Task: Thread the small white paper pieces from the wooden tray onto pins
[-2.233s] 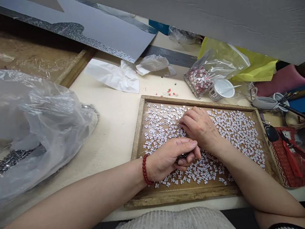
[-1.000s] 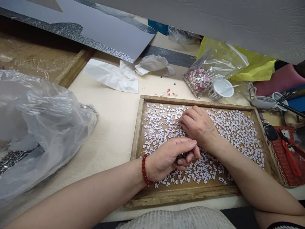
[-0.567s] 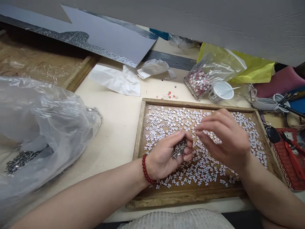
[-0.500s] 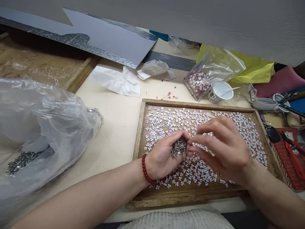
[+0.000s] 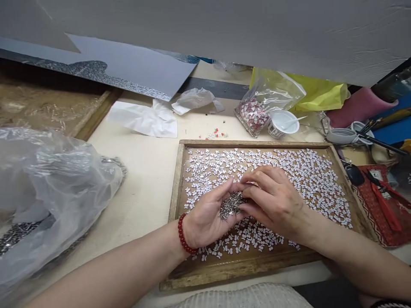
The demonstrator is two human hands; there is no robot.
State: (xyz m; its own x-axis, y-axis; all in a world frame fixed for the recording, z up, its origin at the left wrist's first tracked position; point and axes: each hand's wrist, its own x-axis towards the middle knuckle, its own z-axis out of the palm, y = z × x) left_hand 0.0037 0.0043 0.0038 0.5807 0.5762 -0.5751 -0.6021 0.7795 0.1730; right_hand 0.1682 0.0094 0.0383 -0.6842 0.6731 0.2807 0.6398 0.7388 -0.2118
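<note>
My left hand (image 5: 208, 216), with a red bead bracelet (image 5: 183, 235) at its wrist, is palm up and cupped around a heap of small metal pins (image 5: 231, 205). My right hand (image 5: 278, 201) reaches in from the right, fingers bent together and tips at the heap's right edge. Whatever lies between those fingertips is hidden. Beneath both hands is a wooden-framed tray (image 5: 257, 263), its floor spread with many small white bow-shaped pieces (image 5: 308, 175). At the left, a clear plastic bag (image 5: 64, 171) holds more metal pins (image 5: 19, 233).
Behind the tray lie crumpled tissues (image 5: 147, 117), a bag of red-and-white pieces (image 5: 253, 113) and a white cup (image 5: 282, 124). To the right are red-handled pliers (image 5: 387, 209) on a red cloth. A grey panel (image 5: 224, 30) hangs low overhead.
My right hand has moved in, its spread fingers closing at the pins in my left palm. The camera view has shifted, so the tray and table sit slightly further left.
</note>
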